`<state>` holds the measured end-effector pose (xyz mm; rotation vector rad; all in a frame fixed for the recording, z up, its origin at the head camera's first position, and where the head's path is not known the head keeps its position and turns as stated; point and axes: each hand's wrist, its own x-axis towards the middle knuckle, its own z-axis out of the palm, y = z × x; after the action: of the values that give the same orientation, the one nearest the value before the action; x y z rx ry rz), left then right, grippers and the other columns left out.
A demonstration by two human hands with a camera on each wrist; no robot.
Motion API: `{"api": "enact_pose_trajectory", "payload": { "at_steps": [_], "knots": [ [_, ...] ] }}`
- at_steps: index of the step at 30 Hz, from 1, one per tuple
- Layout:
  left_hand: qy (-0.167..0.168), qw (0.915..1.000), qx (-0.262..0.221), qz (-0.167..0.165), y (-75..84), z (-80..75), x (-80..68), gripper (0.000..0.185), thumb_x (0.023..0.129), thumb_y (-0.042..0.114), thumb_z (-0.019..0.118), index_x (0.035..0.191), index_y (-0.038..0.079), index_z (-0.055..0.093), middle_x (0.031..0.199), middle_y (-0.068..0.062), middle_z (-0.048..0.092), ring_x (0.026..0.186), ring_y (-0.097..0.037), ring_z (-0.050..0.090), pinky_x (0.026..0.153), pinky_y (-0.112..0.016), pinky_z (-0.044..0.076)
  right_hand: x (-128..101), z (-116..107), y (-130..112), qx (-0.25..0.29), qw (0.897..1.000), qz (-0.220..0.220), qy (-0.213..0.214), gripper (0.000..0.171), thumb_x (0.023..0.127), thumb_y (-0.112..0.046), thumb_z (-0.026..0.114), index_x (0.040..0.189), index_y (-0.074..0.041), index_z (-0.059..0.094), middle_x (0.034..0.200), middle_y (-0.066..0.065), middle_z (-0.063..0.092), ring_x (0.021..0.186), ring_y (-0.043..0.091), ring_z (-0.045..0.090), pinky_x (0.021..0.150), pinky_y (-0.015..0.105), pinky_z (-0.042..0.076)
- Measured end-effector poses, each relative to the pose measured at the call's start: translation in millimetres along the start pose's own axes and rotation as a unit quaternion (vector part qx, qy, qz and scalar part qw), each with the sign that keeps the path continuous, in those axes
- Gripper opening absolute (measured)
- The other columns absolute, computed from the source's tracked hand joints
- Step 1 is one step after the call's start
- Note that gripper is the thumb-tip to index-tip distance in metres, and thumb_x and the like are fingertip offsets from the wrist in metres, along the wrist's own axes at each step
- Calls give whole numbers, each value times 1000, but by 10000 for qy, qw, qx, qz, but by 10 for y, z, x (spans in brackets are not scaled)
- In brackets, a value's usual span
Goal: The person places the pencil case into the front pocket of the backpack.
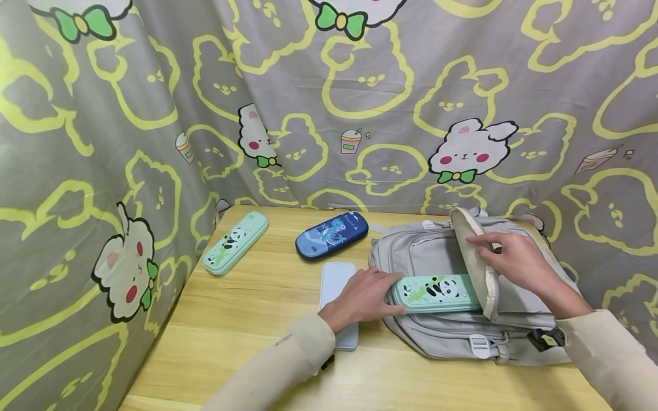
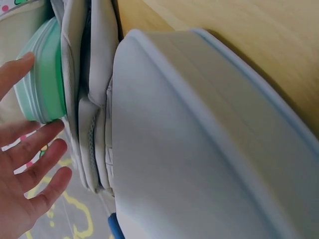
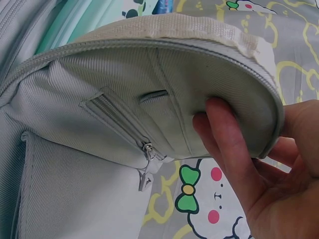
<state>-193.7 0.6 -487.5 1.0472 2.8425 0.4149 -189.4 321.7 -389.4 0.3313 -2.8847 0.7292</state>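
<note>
Wooden counter (image 1: 247, 319) against cartoon cloth, left hand (image 1: 362, 297) flat-fingered against green panda case (image 1: 437, 293) half inside grey backpack (image 1: 514, 319), right hand (image 1: 519, 264) pinching flap (image 1: 475, 257) open; likely snagging on zipper if flap slips.

No lettering can be read with any certainty. The person's beige left sleeve (image 1: 288, 357) bears a tiny dark line of print near the cuff, and the dark blue oval pencil case (image 1: 332, 234) carries small script at its top edge; both are too small to make out.
</note>
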Motion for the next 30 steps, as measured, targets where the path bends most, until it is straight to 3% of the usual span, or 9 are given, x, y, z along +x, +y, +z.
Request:
{"api": "enact_pose_trajectory", "payload": {
  "at_steps": [10,16,23,30],
  "knots": [
    [151,9997,169,64,103,45,110,80,96,67,74,160,22,56,153,4,67,129,-17,64,106,-33,53,5,-16,-13,10,10000,4,44,29,102,-5,64,126,-4,81,111,24,73,45,8,35,43,30,34],
    [223,9995,201,53,172,71,168,78,94,66,76,157,22,60,148,5,70,125,-17,64,103,-33,53,-9,-28,-7,107,9999,-6,17,28,103,-6,65,127,-3,80,118,28,73,45,8,36,44,30,36],
    [206,9996,177,3,241,97,237,77,94,67,76,156,24,61,148,7,70,131,-15,63,106,-32,51,-21,-34,22,104,9999,-98,62,28,103,-6,67,128,-4,80,120,29,73,47,7,37,47,30,37],
    [171,9997,145,-58,319,117,282,76,94,69,75,155,25,61,146,8,71,123,-15,62,101,-32,51,-18,-26,42,107,9998,-156,90,28,103,-6,68,128,-4,80,118,27,74,47,6,38,47,30,37]
  ]
}}
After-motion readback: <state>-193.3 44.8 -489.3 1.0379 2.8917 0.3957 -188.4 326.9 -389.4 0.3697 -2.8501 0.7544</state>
